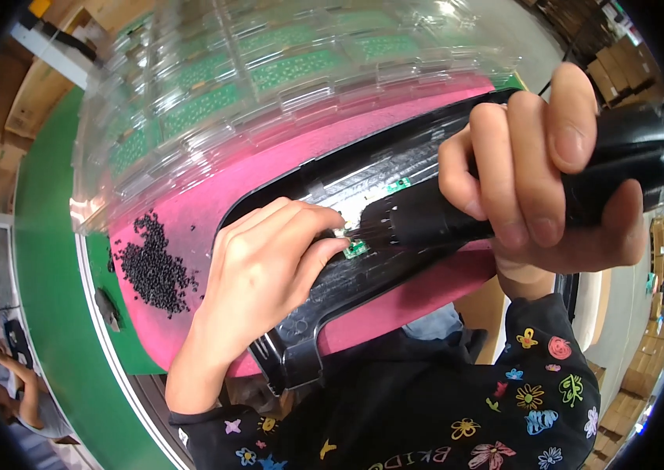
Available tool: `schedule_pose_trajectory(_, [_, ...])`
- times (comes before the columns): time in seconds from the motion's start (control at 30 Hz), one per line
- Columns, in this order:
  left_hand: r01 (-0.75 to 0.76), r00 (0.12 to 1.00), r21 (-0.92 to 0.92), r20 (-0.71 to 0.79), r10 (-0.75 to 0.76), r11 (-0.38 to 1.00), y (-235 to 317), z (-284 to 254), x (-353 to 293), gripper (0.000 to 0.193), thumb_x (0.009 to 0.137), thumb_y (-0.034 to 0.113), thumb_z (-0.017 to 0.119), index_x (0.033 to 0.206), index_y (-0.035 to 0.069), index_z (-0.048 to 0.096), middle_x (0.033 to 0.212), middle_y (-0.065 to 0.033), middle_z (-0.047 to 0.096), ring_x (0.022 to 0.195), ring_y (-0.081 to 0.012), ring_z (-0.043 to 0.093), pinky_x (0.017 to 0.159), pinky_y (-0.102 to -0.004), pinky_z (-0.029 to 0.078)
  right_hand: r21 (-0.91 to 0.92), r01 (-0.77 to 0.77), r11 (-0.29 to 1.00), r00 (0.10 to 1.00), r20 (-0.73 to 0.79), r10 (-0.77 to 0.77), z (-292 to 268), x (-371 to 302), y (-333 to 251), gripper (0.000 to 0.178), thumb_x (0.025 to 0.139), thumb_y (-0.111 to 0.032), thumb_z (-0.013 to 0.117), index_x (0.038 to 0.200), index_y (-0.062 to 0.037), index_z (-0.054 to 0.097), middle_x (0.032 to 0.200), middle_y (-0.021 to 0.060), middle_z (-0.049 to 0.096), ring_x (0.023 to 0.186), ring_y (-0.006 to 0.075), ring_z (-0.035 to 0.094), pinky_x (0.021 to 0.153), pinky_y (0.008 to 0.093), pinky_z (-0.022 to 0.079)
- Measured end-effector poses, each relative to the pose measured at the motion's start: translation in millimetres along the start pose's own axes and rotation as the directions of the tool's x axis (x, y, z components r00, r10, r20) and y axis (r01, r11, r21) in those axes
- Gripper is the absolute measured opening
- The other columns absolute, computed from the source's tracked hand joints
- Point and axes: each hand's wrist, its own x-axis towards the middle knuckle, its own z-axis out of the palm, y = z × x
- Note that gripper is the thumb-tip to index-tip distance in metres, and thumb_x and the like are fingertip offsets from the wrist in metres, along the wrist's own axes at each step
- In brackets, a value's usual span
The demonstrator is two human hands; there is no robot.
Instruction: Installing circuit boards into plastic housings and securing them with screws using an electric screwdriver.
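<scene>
A black electric screwdriver [434, 211] lies in my right hand [524, 168], fingers wrapped round its thick body. Its dark tip points left, down to a small green circuit board [355, 250] in a long black plastic housing [379, 274]. My left hand [261, 258] rests over the housing's left part, thumb and forefinger pinched close together beside the tip and the board. What sits between those fingertips is too small to make out. Another green circuit board [399, 185] shows further back in the housing, near a bright patch of light.
The housing lies on a pink mat [418, 294], with a heap of small black screws [155, 270] at its left. Behind stand stacked clear plastic trays [222, 117] holding green boards. A small dark object [107, 309] lies on the green table [54, 258]. Another person [26, 392] is at far left.
</scene>
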Motion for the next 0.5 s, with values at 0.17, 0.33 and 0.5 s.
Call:
schedule_pose_trajectory(0.17, [0.036, 0.999, 0.268, 0.007, -0.040, 0.963, -1.4, -0.1, 3.2, 0.028, 0.073, 0.005, 0.080, 0.098, 0.002, 0.066, 0.098, -0.0109, 0.069, 0.089, -0.0305, 0.066, 0.075, -0.0379, 0.054, -0.373, -0.213, 0.903, 0.976, -0.117, 0.182, -4.2, -3.3, -23.4, 0.037, 0.091, -0.042, 0.061, 0.101, -0.0083, 0.048, 0.063, -0.0061, 0.053, 0.053, 0.0060, 0.049, 0.055, 0.0227, 0.041])
schedule_pose_trajectory(0.33, [0.084, 0.992, 0.277, 0.072, -0.108, 0.957, -2.1, 0.5, 0.8, 0.022, 0.076, 0.003, 0.076, 0.095, 0.002, 0.066, 0.092, -0.0109, 0.067, 0.086, -0.0313, 0.065, 0.073, -0.0384, 0.053, -0.321, -0.205, 0.925, 0.961, -0.246, 0.128, -17.2, -16.3, -6.3, 0.034, 0.090, -0.039, 0.059, 0.096, -0.0070, 0.048, 0.058, -0.0048, 0.049, 0.048, 0.0062, 0.045, 0.049, 0.0226, 0.038])
schedule_pose_trajectory(0.5, [0.043, 0.998, 0.283, 0.036, -0.055, 0.958, -6.0, 3.3, 2.7, 0.017, 0.078, -0.007, 0.066, 0.094, 0.001, 0.065, 0.089, -0.0118, 0.066, 0.083, -0.0315, 0.063, 0.073, -0.0392, 0.052, -0.340, -0.221, 0.914, 0.952, -0.280, 0.126, -17.9, -18.0, -5.4, 0.034, 0.088, -0.039, 0.062, 0.094, -0.0078, 0.048, 0.057, -0.0052, 0.047, 0.047, 0.0060, 0.044, 0.048, 0.0219, 0.036])
